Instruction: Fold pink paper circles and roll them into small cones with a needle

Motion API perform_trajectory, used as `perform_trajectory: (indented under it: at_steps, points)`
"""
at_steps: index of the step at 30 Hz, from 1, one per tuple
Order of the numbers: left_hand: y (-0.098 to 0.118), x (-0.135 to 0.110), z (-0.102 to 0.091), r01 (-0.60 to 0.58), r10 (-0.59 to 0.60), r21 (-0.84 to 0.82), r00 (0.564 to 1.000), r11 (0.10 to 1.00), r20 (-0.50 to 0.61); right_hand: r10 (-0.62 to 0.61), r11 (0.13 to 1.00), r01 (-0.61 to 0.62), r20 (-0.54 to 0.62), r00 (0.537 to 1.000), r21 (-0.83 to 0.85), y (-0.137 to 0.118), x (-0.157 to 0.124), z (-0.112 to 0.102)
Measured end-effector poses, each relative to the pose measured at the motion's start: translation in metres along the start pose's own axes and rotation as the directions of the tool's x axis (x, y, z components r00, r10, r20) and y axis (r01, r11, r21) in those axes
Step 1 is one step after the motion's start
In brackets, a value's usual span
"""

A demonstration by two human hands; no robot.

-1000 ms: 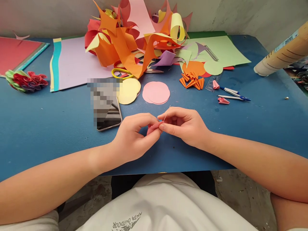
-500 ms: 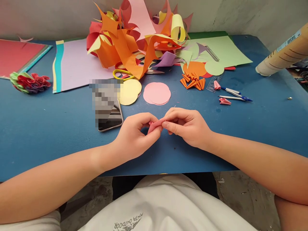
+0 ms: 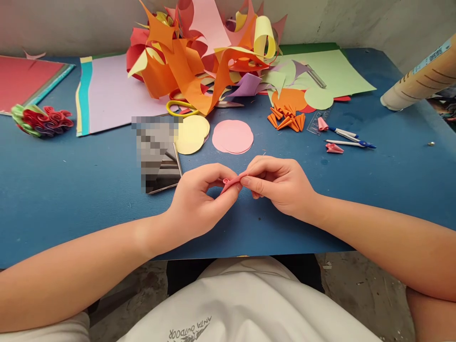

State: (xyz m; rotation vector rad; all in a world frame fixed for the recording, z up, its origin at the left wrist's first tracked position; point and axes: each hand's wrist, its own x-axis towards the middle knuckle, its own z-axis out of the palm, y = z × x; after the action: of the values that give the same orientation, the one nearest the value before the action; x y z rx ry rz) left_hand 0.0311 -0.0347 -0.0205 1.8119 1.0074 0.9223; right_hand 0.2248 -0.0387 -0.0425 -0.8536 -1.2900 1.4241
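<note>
A narrow piece of rolled pink paper [image 3: 232, 183] is stretched between my two hands above the blue table, a small curl showing at its left end. My left hand [image 3: 204, 197] pinches it between thumb and forefinger. At the paper's right end, the thumb and fingertips of my right hand [image 3: 280, 183] are closed on it, hiding that tip. Just beyond my hands lie pink paper circles [image 3: 232, 136] and, to their left, pale yellow paper circles [image 3: 192, 135]. A phone [image 3: 166, 175], partly blurred out, lies beside my left hand.
Orange paper cones [image 3: 287, 118], a pair of compasses [image 3: 351, 143] and small pink rolled pieces [image 3: 335, 148] lie to the right. Yellow-handled scissors [image 3: 182, 108] sit under a heap of paper scraps [image 3: 199, 57]. A glue bottle [image 3: 416, 73] stands far right; ruffled paper flowers [image 3: 42, 121] lie left.
My right hand has shifted slightly up and to the right, and the pink paper now bends a little more between my fingers. Both hands keep their pinch on it.
</note>
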Motion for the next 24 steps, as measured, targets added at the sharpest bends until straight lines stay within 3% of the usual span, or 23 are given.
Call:
perform_trajectory:
  at_steps: [9, 17, 24]
  points:
    - [0.0025, -0.0017, -0.0052, 0.081, -0.079, -0.015, 0.994, 0.997, 0.082, 0.096, 0.986, -0.106, 0.084, 0.992, 0.131, -0.002, 0.003, -0.003]
    - [0.0049, -0.0026, -0.0066, 0.137, -0.129, -0.052, 0.983, 0.989, 0.13, 0.107, 0.988, -0.119, 0.109, 0.988, 0.103, 0.0003, 0.002, -0.0051]
    - [0.0053, -0.0009, -0.0048, 0.224, -0.218, -0.05, 0.97, 0.973, 0.108, 0.137, 0.99, -0.137, 0.02, 0.99, 0.017, -0.0003, -0.0005, -0.004]
